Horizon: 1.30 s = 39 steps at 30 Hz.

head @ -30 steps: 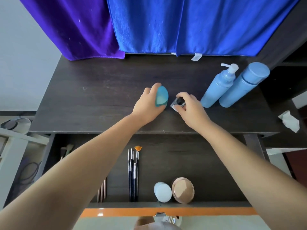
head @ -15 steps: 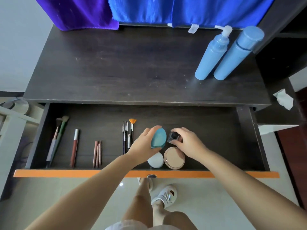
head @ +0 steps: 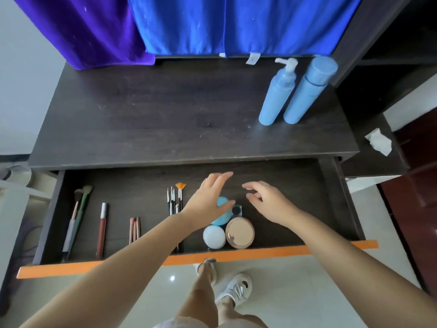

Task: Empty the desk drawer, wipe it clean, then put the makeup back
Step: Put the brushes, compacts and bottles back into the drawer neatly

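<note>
Both hands have let go since half a second ago: the teal sponge [head: 222, 215] and the small dark pot [head: 237, 209] now lie on the floor of the open drawer [head: 272, 169], just behind the white round compact [head: 214, 237] and the rose-gold compact [head: 239, 232]. The left hand [head: 210, 200] hovers over the sponge with fingers spread and straight, holding nothing; it hides most of the sponge, so which way the sponge's long axis runs cannot be told. The right hand [head: 267, 202] hangs just right of the pot, fingers loosely curled, also empty. Further left, the thin brushes [head: 175, 197], the pink pencils [head: 134, 229], the red lip tube [head: 102, 229] and the large brushes [head: 76, 214] all lie with their long axes running front to back. Two blue bottles [head: 293, 91] stand on the desk [head: 165, 119].
</note>
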{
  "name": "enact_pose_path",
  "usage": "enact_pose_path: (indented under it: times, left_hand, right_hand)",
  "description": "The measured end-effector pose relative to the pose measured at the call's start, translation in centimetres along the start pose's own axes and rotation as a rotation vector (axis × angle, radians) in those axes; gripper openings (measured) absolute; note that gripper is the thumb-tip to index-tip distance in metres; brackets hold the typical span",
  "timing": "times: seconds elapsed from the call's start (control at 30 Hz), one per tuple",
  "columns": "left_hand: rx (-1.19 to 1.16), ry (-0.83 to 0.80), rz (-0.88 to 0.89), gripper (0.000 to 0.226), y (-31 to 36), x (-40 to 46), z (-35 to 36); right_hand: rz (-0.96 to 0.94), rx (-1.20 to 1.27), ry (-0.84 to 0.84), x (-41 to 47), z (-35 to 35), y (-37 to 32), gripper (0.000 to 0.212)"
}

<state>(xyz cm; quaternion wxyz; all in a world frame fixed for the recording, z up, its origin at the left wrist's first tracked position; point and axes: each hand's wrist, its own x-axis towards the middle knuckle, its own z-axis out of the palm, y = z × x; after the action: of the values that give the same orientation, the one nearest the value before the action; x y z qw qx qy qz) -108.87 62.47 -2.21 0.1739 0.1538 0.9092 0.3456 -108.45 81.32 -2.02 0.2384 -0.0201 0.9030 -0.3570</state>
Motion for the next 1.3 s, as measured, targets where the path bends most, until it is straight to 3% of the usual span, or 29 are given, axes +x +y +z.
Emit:
enact_pose_path:
  times: [0.13,0.27,0.33,0.4,0.57,0.9,1.03,1.17,1.3]
  left_hand:
    - [-0.026,0.197,0.122,0.058,4.3,5.9,-3.8]
    - [-0.155,0.225,0.033,0.074,7.9,12.6,-5.1]
    - [-0.235,0.190,-0.024,0.081,9.2,15.5,-5.2]
    - [-0.328,0.175,-0.014,0.076,9.9,17.4,-4.9]
    - [-0.458,0.232,0.001,0.044,10.5,19.0,-4.5]
    - [-0.451,0.186,-0.029,0.049,11.9,15.0,-4.1]
    - [-0.506,0.203,-0.103,0.049,13.2,9.8,-0.3]
    - [-0.539,0.138,-0.242,0.041,14.1,6.6,5.9]
    - [-0.504,0.127,-0.402,0.039,13.2,6.7,11.0]
  right_hand:
    - [0.006,0.105,0.315,1.0,-6.8,-1.1,0.021]
    - [0.203,0.253,0.693,4.1,-12.4,-0.8,0.024]
    - [0.253,0.298,0.730,6.1,-14.0,-0.5,0.050]
    - [0.189,0.347,0.717,7.7,-14.5,-0.5,0.067]
    - [0.109,0.465,0.781,9.5,-15.0,-1.2,0.064]
    - [0.033,0.448,0.675,4.6,-16.0,1.4,0.049]
    - [0.016,0.375,0.464,-1.3,-16.5,5.1,0.040]
    - [0.048,0.250,0.223,-5.1,-15.0,9.4,0.047]
    - [0.148,0.235,0.094,-5.3,-11.6,12.6,0.050]
